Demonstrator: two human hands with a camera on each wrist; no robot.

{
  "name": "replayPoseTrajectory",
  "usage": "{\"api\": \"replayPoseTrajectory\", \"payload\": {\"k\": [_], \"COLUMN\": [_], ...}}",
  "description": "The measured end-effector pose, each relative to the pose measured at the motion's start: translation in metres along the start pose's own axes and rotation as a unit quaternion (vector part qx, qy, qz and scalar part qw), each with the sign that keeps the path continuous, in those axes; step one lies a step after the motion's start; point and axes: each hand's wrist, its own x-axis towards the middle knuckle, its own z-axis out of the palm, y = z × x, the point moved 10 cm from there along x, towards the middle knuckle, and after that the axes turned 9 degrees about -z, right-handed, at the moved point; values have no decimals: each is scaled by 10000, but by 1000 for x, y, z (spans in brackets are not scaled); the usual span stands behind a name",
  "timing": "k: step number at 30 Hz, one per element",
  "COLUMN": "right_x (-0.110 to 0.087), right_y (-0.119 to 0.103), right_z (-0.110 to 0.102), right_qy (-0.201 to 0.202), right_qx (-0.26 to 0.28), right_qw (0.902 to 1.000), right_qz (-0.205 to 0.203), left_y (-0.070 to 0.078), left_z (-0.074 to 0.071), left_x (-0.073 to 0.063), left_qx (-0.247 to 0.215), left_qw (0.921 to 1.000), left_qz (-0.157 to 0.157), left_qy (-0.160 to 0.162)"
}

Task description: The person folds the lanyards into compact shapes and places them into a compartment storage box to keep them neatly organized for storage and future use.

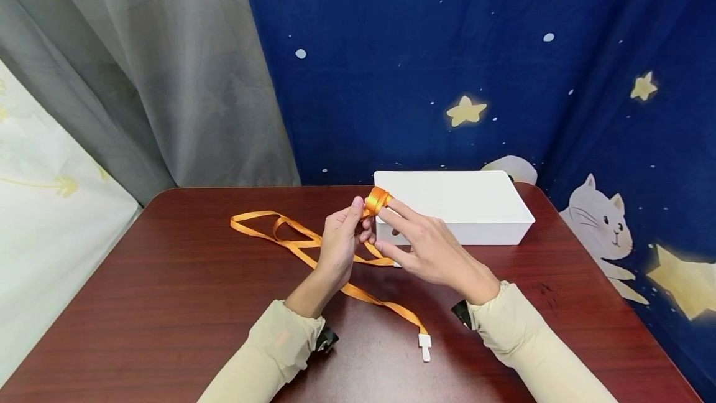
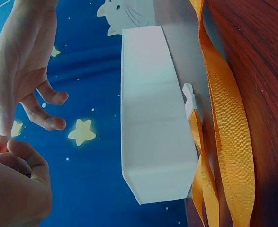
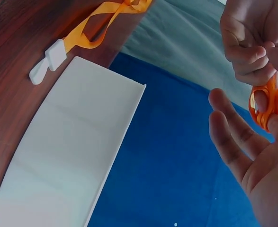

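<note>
Orange lanyard strap is wound into a small coil [image 1: 378, 201] above the table, near the left end of a white box [image 1: 447, 198]. My left hand [image 1: 337, 244] pinches strap just below the coil with thumb and fingers. My right hand [image 1: 433, 250] has its fingertips at the coil; in the right wrist view the wound strap [image 3: 270, 106] sits around and between fingertips, while two other fingers [image 3: 233, 137] stick out apart from it. More orange strap [image 1: 296, 250] lies looped on the table. One white clip [image 1: 425, 347] lies toward the front, another [image 3: 51, 61] beside the box.
The white box stands at the back of the dark red-brown table [image 1: 168, 303], right of the middle. Behind the table hang a grey curtain [image 1: 196, 79] and a blue curtain with stars [image 1: 391, 79]. White patterned cloth [image 1: 50, 216] hangs at the left.
</note>
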Motion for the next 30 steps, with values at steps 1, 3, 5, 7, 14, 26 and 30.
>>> {"api": "replayPoseTrajectory", "payload": {"k": [1,3,5,7,14,26,30], "right_x": [0,-1,-1,0,3,5,4], "right_y": [0,0,-2,-4,-10,-13,-15], "right_z": [0,0,-1,-2,-2,1,3], "right_qy": [-15,-28,-23,-10,-159,-508,-492], "right_qx": [6,-27,-114,-223,-919,-1735,-1759], "right_qw": [10000,10000,9999,9996,9946,9815,9808], "right_qz": [0,-20,-71,-162,-448,-623,-681], "left_y": [0,-1,-1,-1,-1,-1,-6], "left_z": [0,0,0,1,1,0,-3], "left_x": [0,0,0,1,1,3,5], "left_qx": [-18,-41,-37,-37,-77,540,982], "left_qw": [10000,10000,10000,10000,9999,9982,9943], "left_qz": [2,2,20,23,-75,-257,-410], "left_qy": [2,-4,-23,-31,-51,-16,123]}}
